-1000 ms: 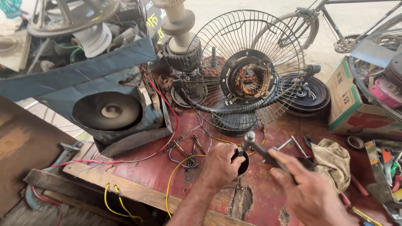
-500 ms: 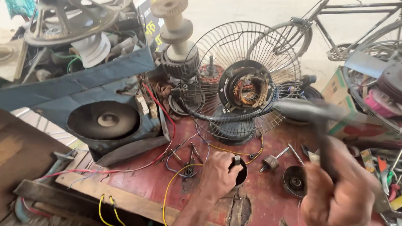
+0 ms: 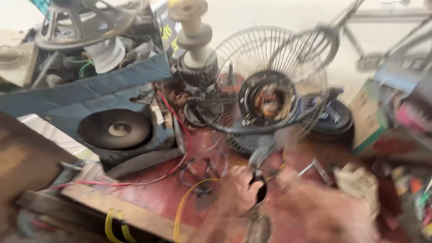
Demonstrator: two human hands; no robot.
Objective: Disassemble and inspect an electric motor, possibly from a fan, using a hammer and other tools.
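The right hand (image 3: 315,207), raised half a second ago, is now blurring down beside the left hand (image 3: 238,195), which is gripping a small dark part (image 3: 260,191) on the red surface (image 3: 153,198); the right's grip cannot be told.

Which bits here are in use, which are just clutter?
In use: left hand on a small dark part; right hand, blurred, beside it.

Lying about: fan guard with motor, speaker box, red wire, yellow wire, rag, bicycle.
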